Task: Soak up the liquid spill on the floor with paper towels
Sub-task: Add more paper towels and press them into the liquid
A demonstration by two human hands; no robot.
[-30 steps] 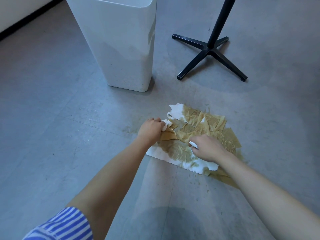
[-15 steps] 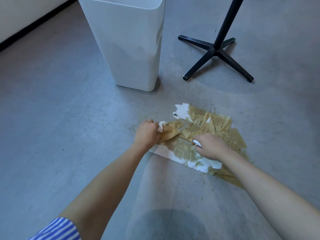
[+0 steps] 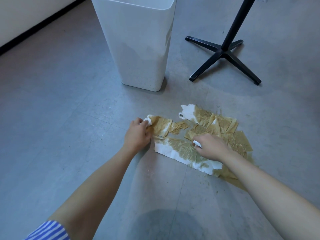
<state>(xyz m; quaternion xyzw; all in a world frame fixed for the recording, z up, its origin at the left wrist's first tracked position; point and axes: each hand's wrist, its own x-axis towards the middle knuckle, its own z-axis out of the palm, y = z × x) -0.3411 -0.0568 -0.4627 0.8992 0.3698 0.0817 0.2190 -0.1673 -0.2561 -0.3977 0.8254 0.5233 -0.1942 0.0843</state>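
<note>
A tall white bin (image 3: pixel 138 49) stands upright toward the far edge of the grey floor (image 3: pixel 52 118), its walls narrowing to a rounded base, with fine speckles low on its sides. To its right, apart from it, a black stand (image 3: pixel 223 54) rests on four flat legs spread in a cross; its pole (image 3: pixel 237 19) rises out of view. In the far left corner a black baseboard (image 3: pixel 39 26) runs under a pale wall (image 3: pixel 26 11).
</note>
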